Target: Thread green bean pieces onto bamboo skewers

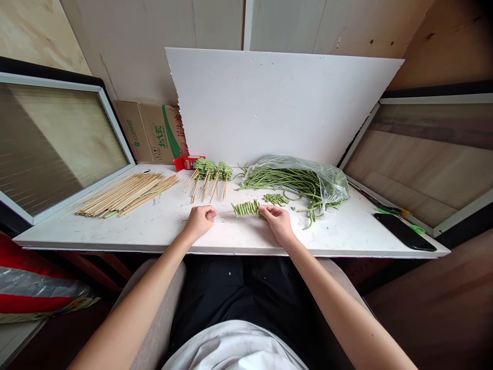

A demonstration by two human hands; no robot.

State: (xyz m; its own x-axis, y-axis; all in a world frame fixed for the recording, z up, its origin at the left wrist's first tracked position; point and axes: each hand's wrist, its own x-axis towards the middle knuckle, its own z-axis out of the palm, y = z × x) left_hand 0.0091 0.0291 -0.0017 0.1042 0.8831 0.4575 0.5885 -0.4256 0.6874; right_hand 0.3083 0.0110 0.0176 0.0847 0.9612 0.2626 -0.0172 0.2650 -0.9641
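Closed around the bare end of a thin wooden skewer (pixel 224 212) is my left hand (pixel 201 220), near the table's front. Short green bean pieces (pixel 245 208) are threaded side by side along the skewer's right part. My right hand (pixel 278 222) pinches the bean at the right end of that row; its fingertips hide the skewer's tip. Just beyond the right hand lies a small heap of cut bean pieces (pixel 276 199). Behind the hands, several finished bean skewers (pixel 213 169) are stacked with their sticks pointing toward me.
Loose skewers (pixel 125 194) lie in a pile at left. A clear plastic bag (pixel 334 181) of long beans (pixel 283 180) sits at back right. A phone (pixel 404 231) and scissors (pixel 389 207) are at the right edge. A white board (pixel 285 108) and cardboard box (pixel 148 132) stand behind.
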